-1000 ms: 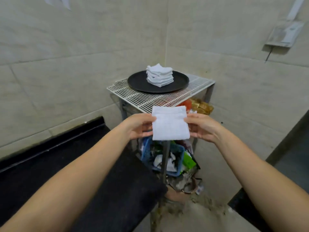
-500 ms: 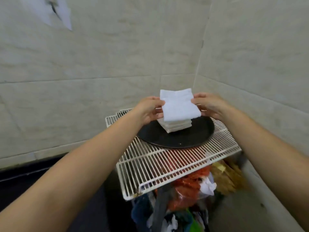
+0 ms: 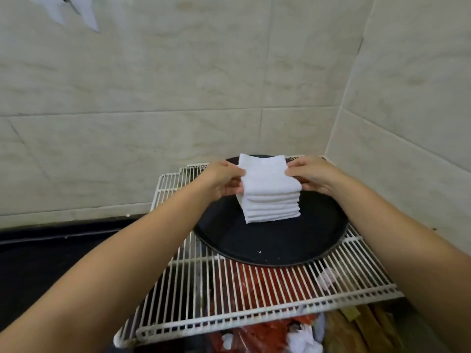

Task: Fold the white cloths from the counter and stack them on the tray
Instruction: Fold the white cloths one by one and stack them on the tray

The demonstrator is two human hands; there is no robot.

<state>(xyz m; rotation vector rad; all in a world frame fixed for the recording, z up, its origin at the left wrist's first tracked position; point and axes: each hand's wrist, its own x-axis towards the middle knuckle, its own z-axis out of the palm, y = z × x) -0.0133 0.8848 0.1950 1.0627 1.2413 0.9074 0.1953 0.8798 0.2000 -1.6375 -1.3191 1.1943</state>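
The folded white cloth (image 3: 267, 174) sits atop the stack (image 3: 271, 206) at the tray's (image 3: 267, 245) 12 o'clock side, on a wire rack (image 3: 229, 296). The left hand (image 3: 224, 178) pinches its 9 o'clock edge, the right hand (image 3: 312, 175) its 3 o'clock edge — fingers curled on the fabric. To finish well: square the corners with the layers beneath, press lightly, then release both sides together — so the pile likely won't lean.

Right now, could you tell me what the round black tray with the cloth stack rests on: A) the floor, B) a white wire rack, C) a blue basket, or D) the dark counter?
B: the black tray with the stack of folded white cloths sits on the white wire rack, whose bars run beneath and around its rim.
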